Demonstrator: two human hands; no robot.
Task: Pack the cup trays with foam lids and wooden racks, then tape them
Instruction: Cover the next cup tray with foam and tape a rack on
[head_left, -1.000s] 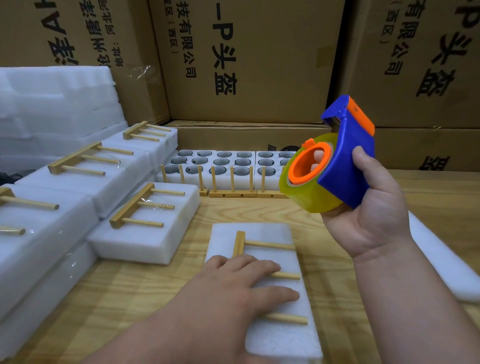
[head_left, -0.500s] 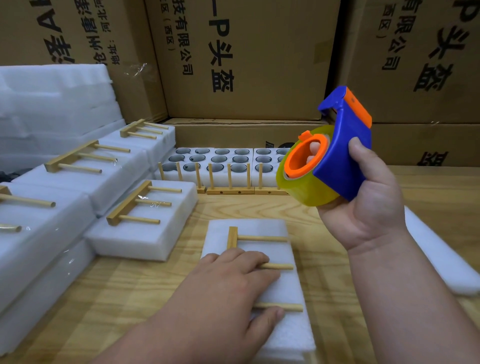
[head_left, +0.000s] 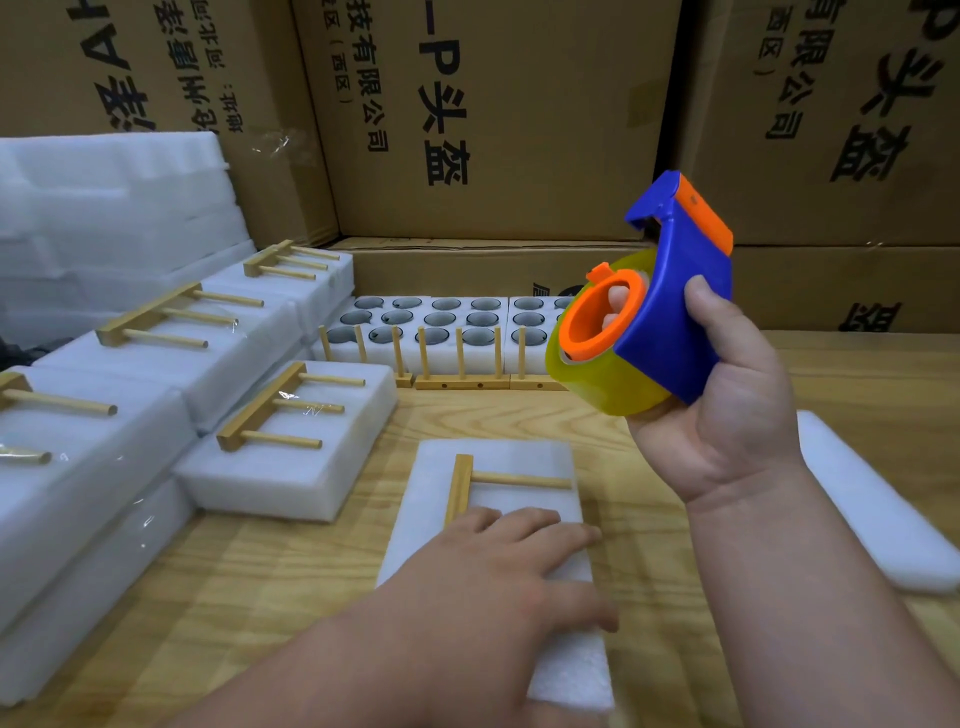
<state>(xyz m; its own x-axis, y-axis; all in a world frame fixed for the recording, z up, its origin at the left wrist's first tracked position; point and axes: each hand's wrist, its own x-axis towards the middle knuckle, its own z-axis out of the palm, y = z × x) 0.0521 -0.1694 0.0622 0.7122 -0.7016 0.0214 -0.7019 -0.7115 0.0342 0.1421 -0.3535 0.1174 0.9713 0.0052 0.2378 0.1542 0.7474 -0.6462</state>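
The taping step looks to be in hand. At lower centre of the frame a foam-lidded cup tray (head_left: 498, 519) lies on the desk (head_left: 841, 374) with a wooden rack (head_left: 467, 486) flat on top of it. The left hand (head_left: 498, 577) lies palm down over the rack and foam lid, fingers fairly straight, pressing the stack rather than gripping it. The right hand (head_left: 727, 410), right of centre, is raised above the desk and grips a blue and orange tape dispenser (head_left: 670, 317) loaded with a yellowish tape roll (head_left: 602, 387); the thumb lies on the blue body and some fingers show through the orange core. No loose tape end can be made out.

The next move probably calls for bringing the dispenser down to an edge of the pressed tray, sticking the tape end to the foam and drawing it over rack and lid, while the left hand keeps the stack from sliding and clears the tape's path.

The desk is light wood with visible grain. At left, several finished-looking foam packs (head_left: 291, 467) with racks on top are stacked in tiers, some showing glints of clear tape. Behind them, upper left, is a pile of foam sheets (head_left: 114, 208). At centre, open foam cup trays (head_left: 431, 317) show rows of round holes, with upright wooden racks (head_left: 462, 382) standing in front. A loose foam lid (head_left: 883, 509) lies at right. Printed cardboard boxes (head_left: 493, 114) wall the back.
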